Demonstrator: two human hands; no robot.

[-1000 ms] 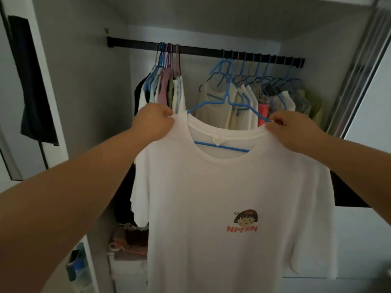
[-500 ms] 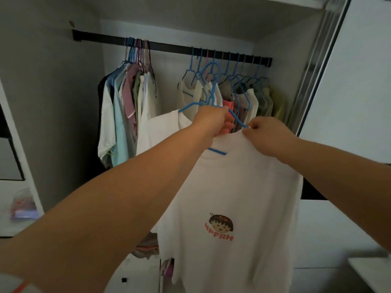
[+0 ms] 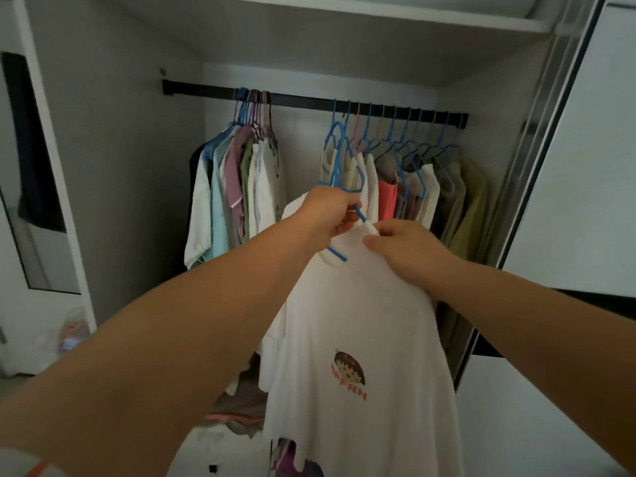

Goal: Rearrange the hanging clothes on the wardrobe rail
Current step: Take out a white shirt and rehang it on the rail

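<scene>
I saw the left hand (image 3: 335, 215) clamped on a blue hanger (image 3: 340, 187) carrying the white tee (image 3: 361, 339), held below the rail (image 3: 303, 99) in the gap between two bunches of clothes. Right hand (image 3: 406, 249) pinched the tee's shoulder, fingers together on cloth.

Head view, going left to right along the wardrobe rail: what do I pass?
Bare rail end → tight bunch of hung clothes → empty gap on the rail → spread row of hangers and clothes → sliding door.
</scene>
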